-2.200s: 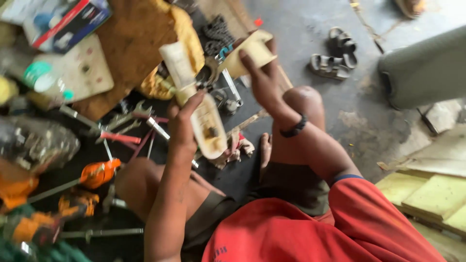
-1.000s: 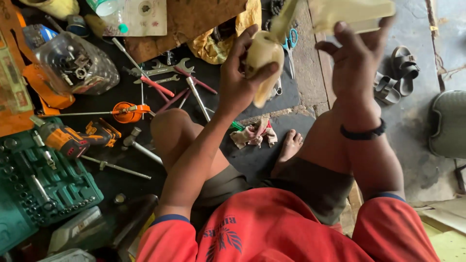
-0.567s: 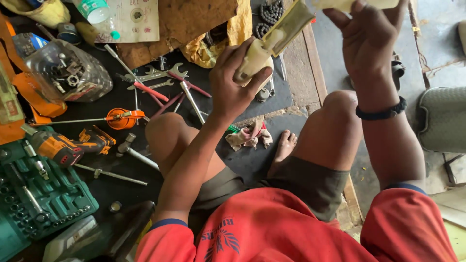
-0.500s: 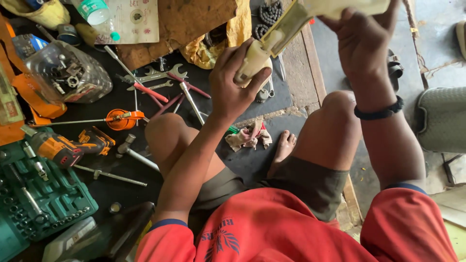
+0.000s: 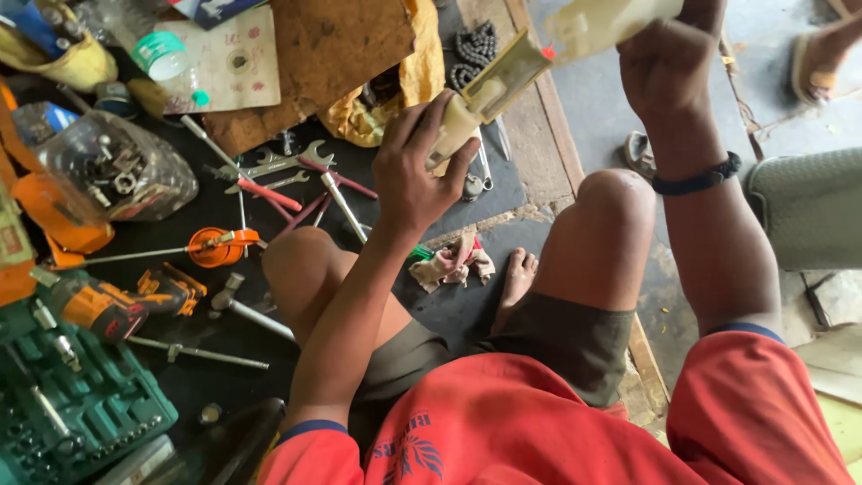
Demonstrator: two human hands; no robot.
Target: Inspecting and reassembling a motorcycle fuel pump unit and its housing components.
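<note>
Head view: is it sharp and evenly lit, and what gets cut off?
Head view: soft daylight, no harsh glare; the left hand gripping the cream plastic part looks fairly sharp; the right hand is cropped by the top edge; the clear plastic jar of hardware shows faint reflections.

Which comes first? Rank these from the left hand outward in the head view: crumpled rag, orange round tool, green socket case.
From the left hand:
1. Crumpled rag, just below it, by the bare foot.
2. Orange round tool, further left on the dark mat.
3. Green socket case, far lower-left corner.
</note>
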